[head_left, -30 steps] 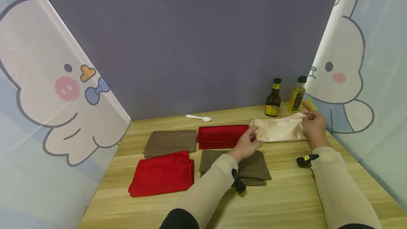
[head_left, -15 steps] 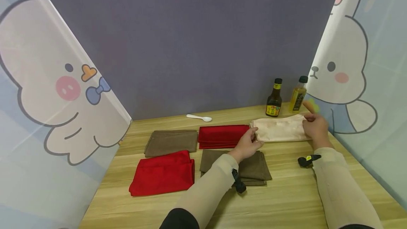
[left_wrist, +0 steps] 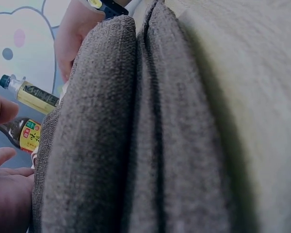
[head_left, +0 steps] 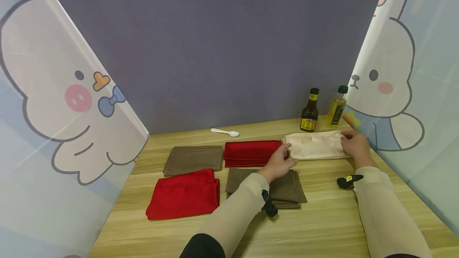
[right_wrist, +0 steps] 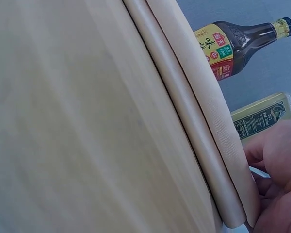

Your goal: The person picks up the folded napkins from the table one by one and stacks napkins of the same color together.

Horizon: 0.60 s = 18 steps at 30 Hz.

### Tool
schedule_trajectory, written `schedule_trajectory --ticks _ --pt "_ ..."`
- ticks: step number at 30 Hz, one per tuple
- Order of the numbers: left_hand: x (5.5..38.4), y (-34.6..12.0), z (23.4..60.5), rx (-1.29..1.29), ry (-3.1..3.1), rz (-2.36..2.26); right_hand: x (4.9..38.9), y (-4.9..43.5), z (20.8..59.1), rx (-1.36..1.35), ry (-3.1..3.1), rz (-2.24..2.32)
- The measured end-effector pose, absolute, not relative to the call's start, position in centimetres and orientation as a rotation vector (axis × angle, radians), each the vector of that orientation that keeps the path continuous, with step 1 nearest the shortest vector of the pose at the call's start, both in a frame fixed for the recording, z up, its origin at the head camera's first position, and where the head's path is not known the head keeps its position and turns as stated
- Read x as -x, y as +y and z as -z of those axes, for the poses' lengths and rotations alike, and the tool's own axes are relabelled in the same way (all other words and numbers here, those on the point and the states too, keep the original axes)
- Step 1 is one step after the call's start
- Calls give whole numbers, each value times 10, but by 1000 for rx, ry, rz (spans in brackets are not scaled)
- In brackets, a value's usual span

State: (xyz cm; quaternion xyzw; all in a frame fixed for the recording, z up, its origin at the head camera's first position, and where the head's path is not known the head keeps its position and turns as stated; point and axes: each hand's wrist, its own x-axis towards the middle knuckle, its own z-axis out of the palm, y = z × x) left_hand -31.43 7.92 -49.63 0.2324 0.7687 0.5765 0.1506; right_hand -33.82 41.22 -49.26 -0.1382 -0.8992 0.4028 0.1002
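A folded cream cloth point(head_left: 315, 145) lies at the right back of the table, its layered folded edge point(right_wrist: 203, 131) showing in the right wrist view. At its left end is my left hand point(head_left: 277, 165), thumb and fingers apart and touching the cloth's edge. My right hand point(head_left: 356, 146) holds the right end, its fingers bent at the corner in the right wrist view. Under my left forearm lies a folded brown cloth point(head_left: 287, 188), large in the left wrist view. A folded dark red cloth point(head_left: 251, 152) sits just left of the cream one.
Behind the cream cloth stand a dark sauce bottle point(head_left: 309, 114) and a yellow oil bottle point(head_left: 336, 110). A white spoon point(head_left: 225, 132) lies near the back wall. Further left are another brown cloth point(head_left: 193, 160) and a bright red cloth point(head_left: 184, 196). Printed panels flank the table.
The right end of the cream cloth has come down and lies flatter. My right index finger, raised before, has lowered onto the cloth. My left hand stays in place.
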Motion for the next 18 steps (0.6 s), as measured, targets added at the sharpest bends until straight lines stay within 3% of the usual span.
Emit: schedule_trajectory --ticks 18 --pt "313 75 497 -669 2185 -1693 331 409 487 323 -2753 -1107"
